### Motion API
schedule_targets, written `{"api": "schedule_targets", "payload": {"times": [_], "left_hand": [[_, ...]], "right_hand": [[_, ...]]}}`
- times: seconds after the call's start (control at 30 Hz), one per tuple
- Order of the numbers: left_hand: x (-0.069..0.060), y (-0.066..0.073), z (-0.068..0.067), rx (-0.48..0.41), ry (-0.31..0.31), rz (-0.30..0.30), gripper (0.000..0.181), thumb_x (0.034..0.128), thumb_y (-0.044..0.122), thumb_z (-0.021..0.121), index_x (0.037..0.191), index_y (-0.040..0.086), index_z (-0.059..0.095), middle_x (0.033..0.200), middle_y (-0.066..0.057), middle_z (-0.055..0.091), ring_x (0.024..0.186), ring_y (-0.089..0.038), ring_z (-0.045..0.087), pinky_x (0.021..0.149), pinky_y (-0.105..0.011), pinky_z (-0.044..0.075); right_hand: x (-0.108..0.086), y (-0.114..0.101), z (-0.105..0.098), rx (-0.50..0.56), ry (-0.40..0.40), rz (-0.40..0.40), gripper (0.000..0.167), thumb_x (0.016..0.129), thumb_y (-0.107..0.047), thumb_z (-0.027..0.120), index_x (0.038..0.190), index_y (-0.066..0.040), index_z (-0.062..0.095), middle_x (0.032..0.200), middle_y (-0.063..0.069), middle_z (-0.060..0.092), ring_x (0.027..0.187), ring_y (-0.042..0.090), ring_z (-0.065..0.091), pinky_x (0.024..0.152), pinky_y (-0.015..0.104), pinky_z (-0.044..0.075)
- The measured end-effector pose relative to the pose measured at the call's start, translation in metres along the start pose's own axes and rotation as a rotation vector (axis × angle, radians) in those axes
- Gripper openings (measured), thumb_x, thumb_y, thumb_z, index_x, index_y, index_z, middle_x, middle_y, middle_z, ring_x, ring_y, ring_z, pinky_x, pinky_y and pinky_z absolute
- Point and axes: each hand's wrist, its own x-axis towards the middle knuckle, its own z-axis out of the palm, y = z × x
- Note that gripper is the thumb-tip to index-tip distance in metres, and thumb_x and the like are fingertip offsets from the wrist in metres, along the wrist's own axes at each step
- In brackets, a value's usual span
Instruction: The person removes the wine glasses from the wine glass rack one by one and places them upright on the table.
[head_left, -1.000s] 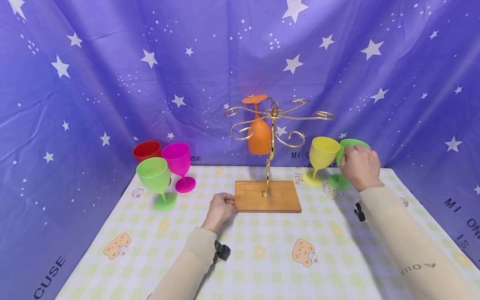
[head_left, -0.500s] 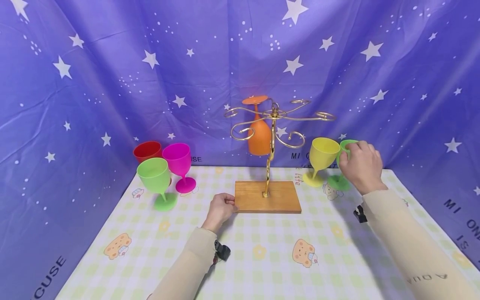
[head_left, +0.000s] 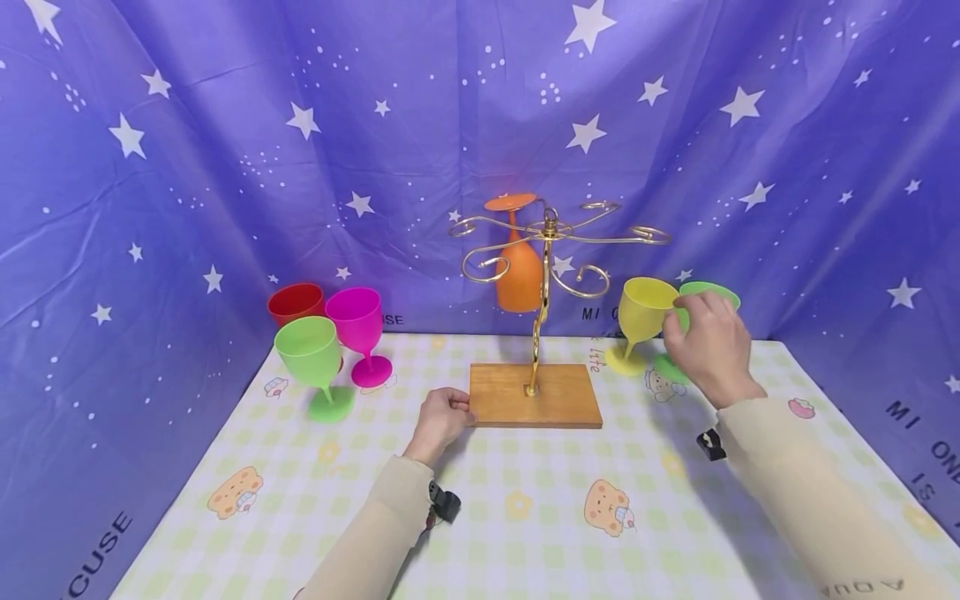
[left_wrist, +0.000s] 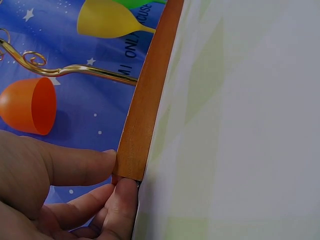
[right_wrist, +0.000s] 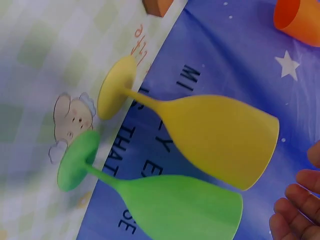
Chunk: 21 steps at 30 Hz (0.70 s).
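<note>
My left hand pinches the left front corner of the wooden base, with the thumb on top and fingers at the end in the left wrist view. From this base rises a gold goblet rack with curled arms. An orange goblet hangs upside down on one of them. My right hand is above and in front of the right green goblet, close to the yellow goblet. In the right wrist view its fingers are loosely bent beside the yellow goblet's rim, holding nothing. Both goblets stand upright.
At the left stand a red goblet, a magenta goblet and another green goblet, all upright. A checked cloth covers the table. A blue star-patterned curtain hangs close behind and at both sides.
My right hand has shifted left from the right green goblet's rim toward the yellow goblet. The left hand keeps its place at the base. The goblets stay where they were.
</note>
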Motion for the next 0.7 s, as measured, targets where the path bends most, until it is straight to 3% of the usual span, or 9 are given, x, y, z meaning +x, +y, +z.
{"api": "schedule_targets", "payload": {"times": [0.37, 0.7], "left_hand": [[0.000, 0.000, 0.000, -0.004, 0.001, 0.001, 0.025, 0.0736, -0.005, 0.072, 0.098, -0.001, 0.066, 0.080, -0.004, 0.064, 0.071, -0.015, 0.057, 0.063, -0.026, 0.046], [0.001, -0.002, 0.002, 0.002, 0.000, -0.008, 0.024, 0.0737, -0.005, 0.072, 0.096, 0.000, 0.066, 0.081, -0.004, 0.064, 0.071, -0.016, 0.057, 0.063, -0.027, 0.046]], "right_hand": [[-0.018, -0.016, 0.009, 0.075, -0.033, 0.062, 0.024, 0.089, -0.017, 0.057, 0.101, 0.002, 0.067, 0.098, 0.018, 0.058, 0.086, 0.035, 0.055, 0.065, 0.053, 0.043], [-0.031, -0.027, 0.023, 0.141, -0.094, 0.090, 0.023, 0.088, -0.017, 0.060, 0.099, 0.003, 0.066, 0.091, 0.018, 0.062, 0.076, 0.032, 0.058, 0.066, 0.047, 0.044]]}}
